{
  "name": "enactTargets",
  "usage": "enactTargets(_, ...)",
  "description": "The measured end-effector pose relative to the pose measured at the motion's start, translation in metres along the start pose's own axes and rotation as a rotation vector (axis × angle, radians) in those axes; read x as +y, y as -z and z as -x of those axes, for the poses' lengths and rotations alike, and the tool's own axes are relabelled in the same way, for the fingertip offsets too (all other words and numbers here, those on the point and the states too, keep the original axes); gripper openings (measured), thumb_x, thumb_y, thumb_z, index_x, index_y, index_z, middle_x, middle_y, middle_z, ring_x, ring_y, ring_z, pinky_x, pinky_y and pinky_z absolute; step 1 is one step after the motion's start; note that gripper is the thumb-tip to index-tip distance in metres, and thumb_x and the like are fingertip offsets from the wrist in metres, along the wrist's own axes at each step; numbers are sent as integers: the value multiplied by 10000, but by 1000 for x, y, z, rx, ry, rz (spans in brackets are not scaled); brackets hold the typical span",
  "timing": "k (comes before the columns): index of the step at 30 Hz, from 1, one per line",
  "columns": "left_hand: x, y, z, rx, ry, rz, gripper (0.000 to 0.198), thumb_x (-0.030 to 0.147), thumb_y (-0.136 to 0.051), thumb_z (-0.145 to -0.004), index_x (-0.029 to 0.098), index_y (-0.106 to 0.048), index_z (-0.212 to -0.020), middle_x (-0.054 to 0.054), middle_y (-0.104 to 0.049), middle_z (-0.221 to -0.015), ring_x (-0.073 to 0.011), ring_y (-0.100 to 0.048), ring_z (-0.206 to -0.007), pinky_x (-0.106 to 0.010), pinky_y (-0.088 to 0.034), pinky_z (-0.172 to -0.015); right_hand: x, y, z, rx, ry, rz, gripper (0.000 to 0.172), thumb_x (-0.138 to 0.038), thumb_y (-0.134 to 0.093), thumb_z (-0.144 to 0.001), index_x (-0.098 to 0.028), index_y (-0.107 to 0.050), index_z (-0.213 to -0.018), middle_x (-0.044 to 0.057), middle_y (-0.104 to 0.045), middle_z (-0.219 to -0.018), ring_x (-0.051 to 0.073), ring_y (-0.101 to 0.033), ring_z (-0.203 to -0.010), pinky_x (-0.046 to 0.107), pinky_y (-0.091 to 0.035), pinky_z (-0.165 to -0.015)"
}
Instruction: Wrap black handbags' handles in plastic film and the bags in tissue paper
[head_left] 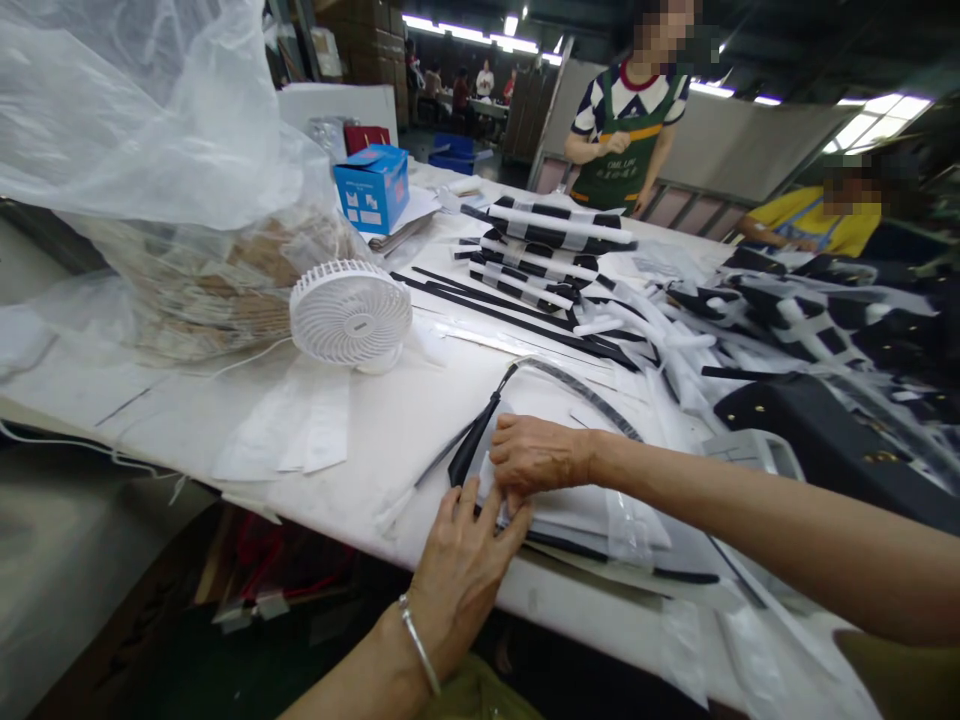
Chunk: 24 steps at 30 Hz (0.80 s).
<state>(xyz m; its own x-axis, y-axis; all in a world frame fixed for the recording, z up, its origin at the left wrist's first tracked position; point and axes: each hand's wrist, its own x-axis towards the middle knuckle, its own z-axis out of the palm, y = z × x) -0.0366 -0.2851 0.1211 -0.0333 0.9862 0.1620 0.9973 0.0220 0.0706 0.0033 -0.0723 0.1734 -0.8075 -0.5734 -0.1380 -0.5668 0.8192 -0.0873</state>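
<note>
A flat grey-and-white bag-like piece (577,510) with black edging lies at the table's front edge. From its top a looped handle (581,385), wrapped in clear film, curves to the right. My left hand (465,560), with a silver bangle at the wrist, rests its outstretched, spread fingers on the piece's left end. Just above it, my right hand (532,455) is closed, fingers curled down against white material on the piece. Whatever is inside the right fingers is hidden. A black pointed flap or strap (472,440) sticks out left of both hands.
A white fan (351,315) stands left on the white table (390,430), near a big clear plastic bag (225,270) and a blue box (373,188). Wrapped black-and-white bundles (555,225) and black strips (517,315) lie behind; black pieces (817,430) crowd the right. Two people are across.
</note>
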Motion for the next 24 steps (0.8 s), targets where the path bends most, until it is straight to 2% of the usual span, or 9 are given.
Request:
enactTargets(5,0,-1,0,11,-5,-31,562,122,-461,-911,339,-397,-1426,-66,-488,-1445,-333,-510,-1233,-490,-436,-960,12,-24,10,192,-175,55,543,-701,-443,-871,-185,-595,-796,56,-619,-801,196,-486,-758,344,-334,-798)
enactTargets(8,-1,-2,0,24,-4,-38,568,115,-468,-911,343,-398,-1426,-80,-490,-1440,-325,-504,-1243,-493,-434,-962,17,-31,21,242,-300,31,584,-731,-486,-826,-174,-616,-945,89,-647,-929,220,-523,-853,367,-342,-866)
enactTargets(10,0,-4,1,33,2,-39,570,110,-468,-912,345,-398,-1426,-90,-491,-1436,-315,-498,-1249,-489,-431,-966,20,-29,32,282,-406,42,612,-705,-538,-816,-172,-605,-1111,129,-641,-1128,258,-534,-1012,398,-327,-943)
enactTargets(13,0,-6,2,54,6,-40,565,111,-468,-911,348,-403,-1420,-95,-495,-1426,-313,-496,-1244,-483,-433,-963,22,-20,49,376,-649,97,755,-669,-628,-778,-187,-498,-1345,164,-489,-1414,328,-410,-1281,461,-241,-1071)
enactTargets(16,1,-5,2,62,1,-36,564,115,-474,-909,348,-406,-1418,-84,-505,-1415,-318,-495,-1239,-477,-438,-962,13,-18,53,460,-881,39,987,-695,-690,-696,-185,-354,-1471,180,-353,-1517,350,-301,-1385,495,-180,-1134)
enactTargets(18,1,-2,1,59,0,-35,566,111,-476,-909,349,-407,-1418,-81,-506,-1414,-313,-496,-1238,-471,-439,-962,3,-23,48,408,-918,-82,1089,-716,-711,-645,-200,-289,-1507,180,-302,-1546,353,-267,-1414,520,-164,-1146)
enactTargets(21,0,2,1,58,1,-37,561,110,-481,-910,348,-415,-1414,-93,-509,-1410,-299,-499,-1234,-468,-440,-960,-6,-34,41,247,-970,-238,1141,-708,-735,-604,-206,-270,-1517,198,-253,-1568,378,-220,-1437,565,-145,-1143)
enactTargets(24,0,3,1,65,-7,-38,553,114,-487,-908,348,-428,-1405,-91,-522,-1395,-290,-507,-1221,-461,-445,-951,-8,-37,43,219,-1132,-253,1181,-678,-753,-596,-166,-238,-1528,222,-202,-1579,390,-152,-1456,580,-111,-1148)
